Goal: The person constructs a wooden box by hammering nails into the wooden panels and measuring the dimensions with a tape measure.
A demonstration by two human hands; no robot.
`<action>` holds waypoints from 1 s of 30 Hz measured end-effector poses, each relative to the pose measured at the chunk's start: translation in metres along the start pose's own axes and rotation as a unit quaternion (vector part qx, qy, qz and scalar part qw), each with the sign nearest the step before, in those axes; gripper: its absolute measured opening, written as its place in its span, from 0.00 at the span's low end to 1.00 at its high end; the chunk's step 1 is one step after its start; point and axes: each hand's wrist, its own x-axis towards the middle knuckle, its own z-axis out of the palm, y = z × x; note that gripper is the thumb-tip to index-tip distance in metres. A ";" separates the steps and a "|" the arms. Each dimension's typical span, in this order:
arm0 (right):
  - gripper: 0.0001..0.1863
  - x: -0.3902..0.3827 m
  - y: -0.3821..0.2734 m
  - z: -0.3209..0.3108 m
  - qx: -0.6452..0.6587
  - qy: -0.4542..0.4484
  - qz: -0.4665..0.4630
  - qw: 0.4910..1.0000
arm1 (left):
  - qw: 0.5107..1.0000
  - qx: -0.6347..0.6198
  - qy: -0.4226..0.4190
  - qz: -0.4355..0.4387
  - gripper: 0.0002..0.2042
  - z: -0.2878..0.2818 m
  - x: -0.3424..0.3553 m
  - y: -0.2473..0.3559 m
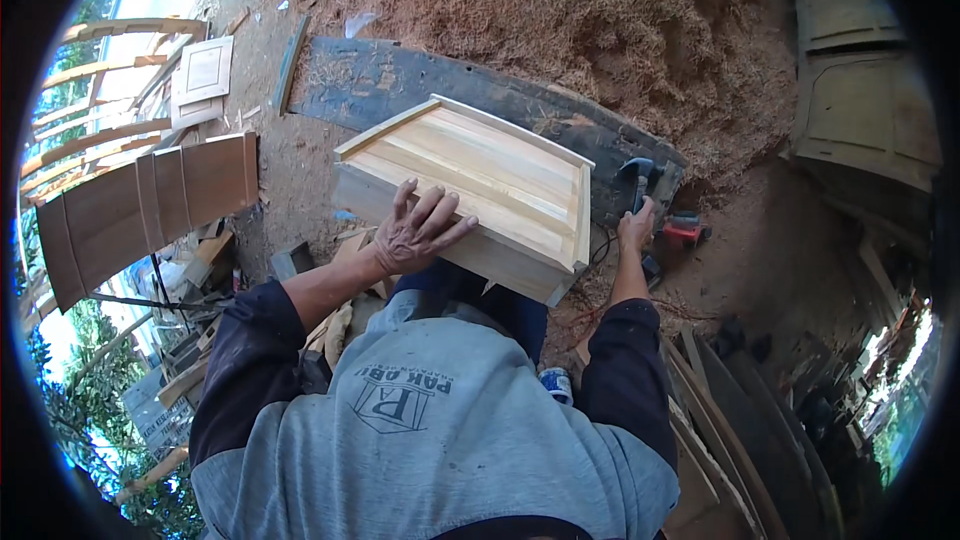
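Meanwhile left hand (415,232) spread flat, open, steadying wooden panel (480,190); right hand (635,230) wrapped around power tool (642,180) handle. Best keep panel pinned, lift tool clear of cord.

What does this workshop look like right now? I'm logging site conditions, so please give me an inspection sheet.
Surface: dirt ground strewn with wood chips.
Job's things: pale wooden panel, tilted, under the left hand; power tool gripped by the right hand.
Clutter: offcuts, small framed panel, dark plank.
Grippers: left hand flat, fingers spread; right hand closed.
Cables: thin cord beside the panel.
Surroundings: sawdust heap, curved slatted piece, stacked boards.
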 end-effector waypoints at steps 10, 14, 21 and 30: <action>0.34 0.012 0.036 0.008 -0.020 -0.079 -0.021 0.996 | 0.999 0.029 -0.016 -0.008 0.27 0.003 -0.012 0.012; 0.33 0.003 0.003 -0.012 0.036 -0.156 0.047 0.986 | 1.000 0.027 -0.009 -0.014 0.27 0.005 -0.012 0.010; 0.29 -0.054 -0.089 -0.051 0.440 -0.385 0.275 0.763 | 1.000 0.009 0.005 -0.025 0.26 0.000 -0.013 0.011; 0.32 -0.078 -0.079 -0.045 0.529 -0.371 0.199 0.737 | 1.000 0.023 -0.007 -0.013 0.29 0.004 -0.016 0.010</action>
